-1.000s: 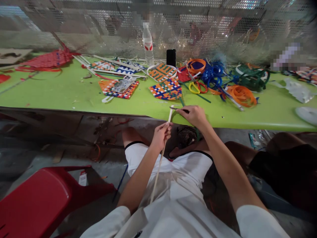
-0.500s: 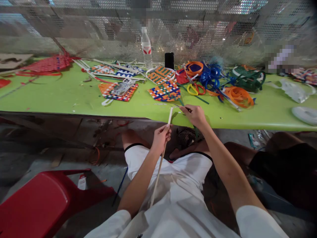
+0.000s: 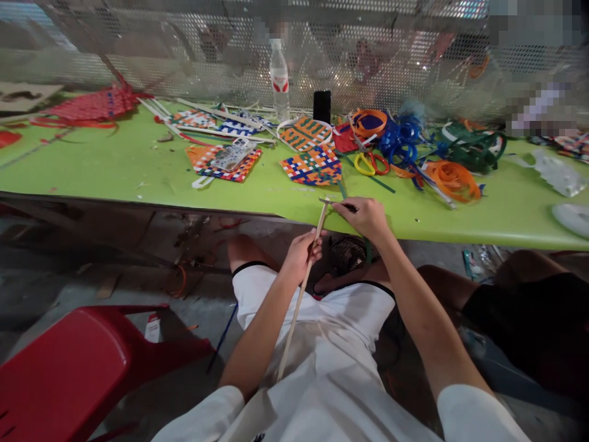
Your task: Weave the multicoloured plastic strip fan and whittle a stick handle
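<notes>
My left hand (image 3: 305, 252) is closed around a long pale strip (image 3: 297, 310), which slants from my lap up to the table's front edge. In my right hand (image 3: 365, 216) is a small thin dark tool (image 3: 327, 201), probably a blade; its tip lies across the strip's upper end. Just beyond, on the green table (image 3: 221, 199), lies a multicoloured woven piece (image 3: 317, 167). A green strip (image 3: 342, 189) runs from that piece toward my right hand.
Yellow-and-red-handled scissors (image 3: 372, 164), orange strip coils (image 3: 453, 180), a bottle (image 3: 280, 86) and a black phone (image 3: 322, 105) stand or lie farther back. A red chair (image 3: 69, 368) is at lower left. Another person's leg (image 3: 446, 285) is at right.
The strip's upper end has shifted slightly right, and the tool tip now lies across it. The table scene has shifted a little in view.
</notes>
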Tool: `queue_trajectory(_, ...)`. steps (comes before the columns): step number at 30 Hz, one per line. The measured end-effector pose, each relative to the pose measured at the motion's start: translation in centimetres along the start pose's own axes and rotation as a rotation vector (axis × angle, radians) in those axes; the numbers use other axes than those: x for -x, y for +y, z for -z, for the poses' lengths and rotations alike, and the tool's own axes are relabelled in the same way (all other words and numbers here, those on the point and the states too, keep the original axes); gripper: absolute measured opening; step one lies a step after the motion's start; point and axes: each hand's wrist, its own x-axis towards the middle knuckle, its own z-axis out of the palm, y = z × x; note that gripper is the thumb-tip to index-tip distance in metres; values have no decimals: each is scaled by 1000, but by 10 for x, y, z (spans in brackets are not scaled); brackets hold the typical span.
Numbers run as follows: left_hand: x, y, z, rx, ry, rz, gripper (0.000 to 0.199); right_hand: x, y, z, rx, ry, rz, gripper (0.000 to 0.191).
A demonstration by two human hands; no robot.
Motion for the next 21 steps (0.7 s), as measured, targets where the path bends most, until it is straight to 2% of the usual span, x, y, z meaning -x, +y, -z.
queue_trajectory(8,-1,-5,0,62,-20,-29,34,0,-2,1,48,-7,-10,46)
queue_trajectory(21,-1,-7,-4,122,29,-37,25,-1,-1,1,69,-10,-15,48)
